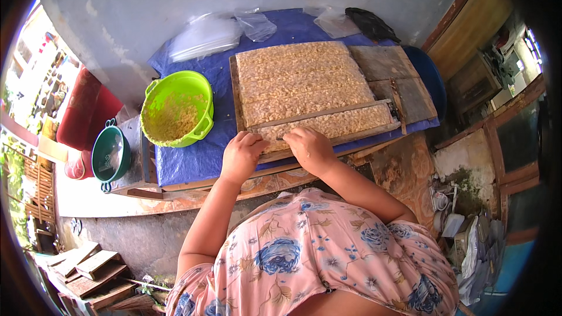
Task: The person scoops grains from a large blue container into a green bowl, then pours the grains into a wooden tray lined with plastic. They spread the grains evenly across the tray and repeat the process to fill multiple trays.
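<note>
A narrow wooden frame [303,116] surrounds a flat strip of pale, split beans [338,124] that looks wrapped in clear plastic. At the strip's left end my left hand [243,154] rests over the frame's corner, fingers bent inward. Just to its right, my right hand [310,150] has its curled fingers on the strip's near side. A small dark thing shows between the two hands; what it is cannot be told. Beyond the frame lie several similar bean-filled plastic packs [303,77], side by side on a wooden board [382,63].
A lime-green basin [173,83] with loose beans stands left on the blue tarpaulin [189,164]. Clear plastic bags [206,37] and a black bag [371,22] lie along the wall. A wooden stick [397,103] crosses the board's right part. A teal basin [111,153] stands far left.
</note>
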`<state>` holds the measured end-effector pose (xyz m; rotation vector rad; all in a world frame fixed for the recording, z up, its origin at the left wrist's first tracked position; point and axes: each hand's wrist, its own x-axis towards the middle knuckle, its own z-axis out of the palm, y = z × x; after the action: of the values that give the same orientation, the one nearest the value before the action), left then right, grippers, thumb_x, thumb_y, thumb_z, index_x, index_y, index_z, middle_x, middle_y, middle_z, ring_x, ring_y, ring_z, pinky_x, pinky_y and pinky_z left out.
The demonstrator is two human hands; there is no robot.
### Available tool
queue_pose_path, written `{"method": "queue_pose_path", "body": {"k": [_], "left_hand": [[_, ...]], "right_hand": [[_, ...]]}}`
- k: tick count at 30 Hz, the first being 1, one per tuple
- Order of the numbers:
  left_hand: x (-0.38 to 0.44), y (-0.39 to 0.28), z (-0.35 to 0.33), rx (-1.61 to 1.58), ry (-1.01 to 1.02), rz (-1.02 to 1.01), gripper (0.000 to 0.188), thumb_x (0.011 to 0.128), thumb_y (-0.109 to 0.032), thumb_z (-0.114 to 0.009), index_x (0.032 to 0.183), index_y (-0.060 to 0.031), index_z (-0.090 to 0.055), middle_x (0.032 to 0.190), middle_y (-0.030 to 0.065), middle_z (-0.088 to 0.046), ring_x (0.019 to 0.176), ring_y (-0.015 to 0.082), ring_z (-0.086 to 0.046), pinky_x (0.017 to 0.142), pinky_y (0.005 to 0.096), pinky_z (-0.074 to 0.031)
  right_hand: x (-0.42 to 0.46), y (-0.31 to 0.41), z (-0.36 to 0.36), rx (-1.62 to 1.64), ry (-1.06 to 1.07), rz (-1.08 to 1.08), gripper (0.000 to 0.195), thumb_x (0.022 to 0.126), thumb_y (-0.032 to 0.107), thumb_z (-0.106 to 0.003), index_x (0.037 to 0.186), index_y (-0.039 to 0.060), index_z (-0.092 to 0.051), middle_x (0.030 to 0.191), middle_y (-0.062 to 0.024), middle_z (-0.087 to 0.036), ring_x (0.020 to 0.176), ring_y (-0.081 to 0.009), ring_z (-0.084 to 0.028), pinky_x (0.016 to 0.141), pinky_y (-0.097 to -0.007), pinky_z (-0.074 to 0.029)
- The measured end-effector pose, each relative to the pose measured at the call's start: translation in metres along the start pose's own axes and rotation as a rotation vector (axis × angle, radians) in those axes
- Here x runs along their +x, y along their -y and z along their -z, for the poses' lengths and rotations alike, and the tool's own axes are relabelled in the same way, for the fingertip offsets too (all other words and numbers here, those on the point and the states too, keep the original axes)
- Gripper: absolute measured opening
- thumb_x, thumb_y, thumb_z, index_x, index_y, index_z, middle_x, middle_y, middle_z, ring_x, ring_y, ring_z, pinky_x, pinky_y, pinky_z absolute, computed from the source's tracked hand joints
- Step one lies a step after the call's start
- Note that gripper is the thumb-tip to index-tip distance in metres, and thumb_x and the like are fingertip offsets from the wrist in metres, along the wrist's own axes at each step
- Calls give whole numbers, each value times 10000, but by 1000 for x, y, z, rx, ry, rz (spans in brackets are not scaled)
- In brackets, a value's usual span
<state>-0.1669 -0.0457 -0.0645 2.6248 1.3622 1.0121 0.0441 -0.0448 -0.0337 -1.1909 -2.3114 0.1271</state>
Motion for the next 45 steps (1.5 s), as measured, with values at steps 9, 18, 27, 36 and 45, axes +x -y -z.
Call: {"method": "queue_pose_path", "body": {"k": [9,18,27,36,45], "left_hand": [[-4,-4,7,-15,-47,-21,256,686,-41,-618,914,-117,-706,913,24,-622,901,240,-581,802,365,-499],[-13,-7,8,2,-88,33,242,687,-32,-618,902,-106,-702,924,37,-606,942,257,-572,827,371,-496],[-14,-7,10,-29,-92,49,242,669,-13,-617,889,-89,-685,978,66,-605,981,294,-570,841,391,-493],[57,-45,-15,-108,49,-51,481,785,-205,-630,1222,-15,-562,1275,194,-533,1199,416,-486,981,480,-415],[162,-132,-139,-56,389,-253,654,869,-331,-592,1389,-4,-369,1414,214,-409,1349,380,-334,1095,500,-279]], "right_hand": [[7,6,3,35,-50,25,148,798,79,-623,941,73,-659,894,-78,-626,849,-288,-616,719,-392,-516],[14,15,-14,14,-5,83,80,820,147,-557,792,87,-602,819,-74,-570,837,-269,-611,678,-396,-522],[10,9,4,114,-148,17,95,824,96,-613,907,71,-651,876,-93,-624,790,-288,-627,662,-382,-522],[-77,-107,125,180,-692,-618,162,831,61,-665,987,29,-692,901,-106,-685,727,-162,-647,657,-290,-512],[-142,-168,138,33,-625,-728,127,833,107,-647,950,73,-686,908,-117,-675,805,-305,-655,710,-362,-521]]}}
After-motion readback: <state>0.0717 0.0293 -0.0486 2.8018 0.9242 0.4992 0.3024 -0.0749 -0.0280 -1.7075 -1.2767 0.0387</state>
